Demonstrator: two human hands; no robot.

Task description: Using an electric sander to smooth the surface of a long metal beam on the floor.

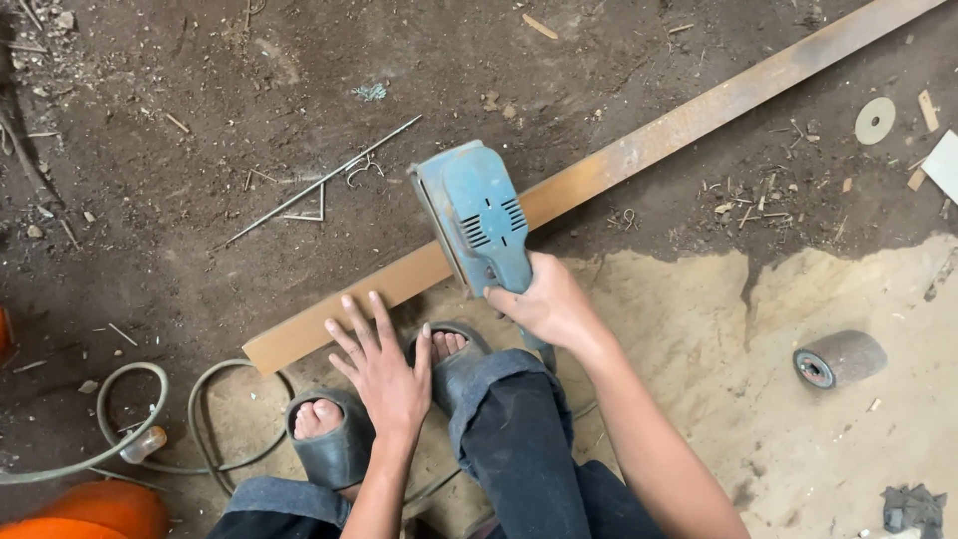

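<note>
Item: blue handheld electric sander (479, 222), closed in your right hand (544, 304) grip, resting on the long rusty flat steel bar (639, 150) on the dirt floor. Your left hand (384, 364), open, pins the bar's near end; keep the sander flat, fingers clear.

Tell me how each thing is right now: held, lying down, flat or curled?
Blue power sander: gripped, resting on the bar.
Right hand: closed on the sander.
Left hand: open, flat, fingertips on the bar.
Rusty metal bar: lying slantwise on the ground.
Hose: curled.
Roller: on its side.

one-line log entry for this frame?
left hand: flat on metal bar | right hand: grips blue sander on bar
</note>
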